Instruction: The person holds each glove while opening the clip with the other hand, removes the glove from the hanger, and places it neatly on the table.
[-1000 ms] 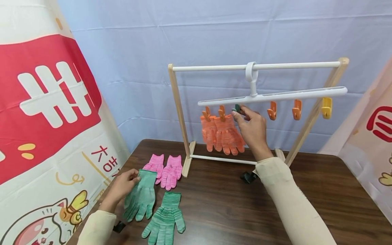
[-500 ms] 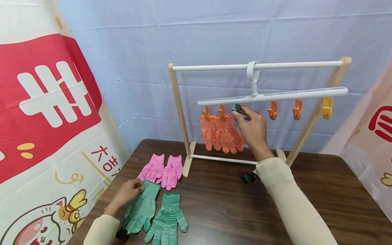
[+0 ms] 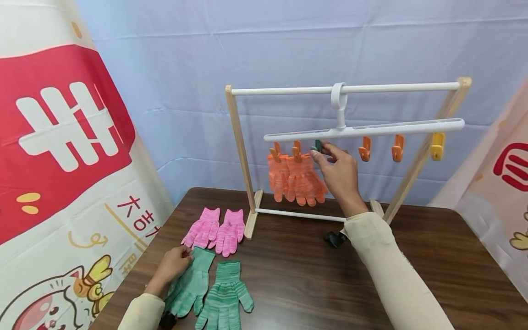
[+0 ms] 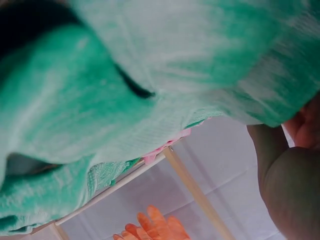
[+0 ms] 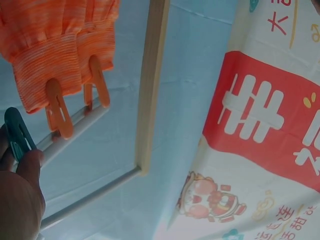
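My left hand (image 3: 174, 266) pinches the cuff edge of a green knit glove (image 3: 191, 282), which hangs fingers down at the table's left side. In the left wrist view that green glove (image 4: 195, 50) fills the upper part. A second green glove (image 3: 228, 293) lies flat beside it. With thumb and fingers, my right hand (image 3: 340, 176) grips a dark green clothespin (image 5: 20, 132) under the white hanger (image 3: 371, 130). Left of it, two orange gloves (image 3: 299, 181) hang by their cuffs from orange clothespins (image 5: 60, 110).
Two pink gloves (image 3: 228, 233) lie on the brown table (image 3: 297, 270) behind the green ones. A wooden rack (image 3: 240, 146) with a white rod (image 3: 284, 92) carries the hanger. Two orange clothespins (image 3: 398, 149) and a yellow one (image 3: 437, 146) hang to the right.
My left hand has come down toward the near edge with the green glove, uncovering more of the pink gloves. The right hand has stayed on the green clothespin.
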The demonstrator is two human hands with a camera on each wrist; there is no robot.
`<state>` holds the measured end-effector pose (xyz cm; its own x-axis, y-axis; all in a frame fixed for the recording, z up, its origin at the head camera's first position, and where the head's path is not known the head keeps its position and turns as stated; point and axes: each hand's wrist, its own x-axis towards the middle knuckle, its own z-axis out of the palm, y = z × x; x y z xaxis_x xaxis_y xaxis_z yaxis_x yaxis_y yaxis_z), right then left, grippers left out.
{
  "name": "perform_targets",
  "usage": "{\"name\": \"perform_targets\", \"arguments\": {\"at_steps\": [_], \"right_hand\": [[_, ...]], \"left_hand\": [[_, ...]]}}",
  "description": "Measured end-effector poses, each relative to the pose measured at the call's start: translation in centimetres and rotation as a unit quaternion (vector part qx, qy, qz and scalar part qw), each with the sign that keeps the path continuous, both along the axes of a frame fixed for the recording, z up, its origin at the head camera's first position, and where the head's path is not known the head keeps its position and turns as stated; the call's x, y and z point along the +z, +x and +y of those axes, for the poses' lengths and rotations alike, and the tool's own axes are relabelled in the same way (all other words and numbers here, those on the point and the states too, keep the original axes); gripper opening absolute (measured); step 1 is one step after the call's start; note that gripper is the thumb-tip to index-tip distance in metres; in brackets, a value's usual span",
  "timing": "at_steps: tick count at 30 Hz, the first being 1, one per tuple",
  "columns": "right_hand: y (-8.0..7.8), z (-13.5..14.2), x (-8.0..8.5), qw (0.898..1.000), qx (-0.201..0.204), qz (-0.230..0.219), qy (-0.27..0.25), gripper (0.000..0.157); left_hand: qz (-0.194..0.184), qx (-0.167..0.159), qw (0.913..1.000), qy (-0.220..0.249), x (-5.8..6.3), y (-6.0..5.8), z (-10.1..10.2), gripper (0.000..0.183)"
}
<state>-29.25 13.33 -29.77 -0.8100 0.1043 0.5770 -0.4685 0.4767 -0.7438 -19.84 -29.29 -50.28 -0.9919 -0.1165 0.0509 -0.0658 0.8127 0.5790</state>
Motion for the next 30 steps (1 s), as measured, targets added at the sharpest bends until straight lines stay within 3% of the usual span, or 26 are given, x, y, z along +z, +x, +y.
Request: {"name": "perform_targets", "arguments": {"at_steps": [9, 24, 30], "right_hand": [[-0.2, 0.1, 0.0, 1.000, 0.008, -0.004, -0.002, 0.044], [-0.6, -0.1, -0.8, 1.000, 0.009, -0.003, 0.004, 0.044], [-0.5, 0.1, -1.5, 1.000, 0.007, -0.015, 0.012, 0.042]], "left_hand": [[0.003, 0.024, 0.9990, -0.037, 0.6, -0.1, 0.3, 0.007], [-0.015, 0.032, 0.9971, -0.067, 1.1, 0.3, 0.1, 0.014], [0.011, 0.055, 0.9943, -0.090, 2.6, 0.1, 0.5, 0.017]]}}
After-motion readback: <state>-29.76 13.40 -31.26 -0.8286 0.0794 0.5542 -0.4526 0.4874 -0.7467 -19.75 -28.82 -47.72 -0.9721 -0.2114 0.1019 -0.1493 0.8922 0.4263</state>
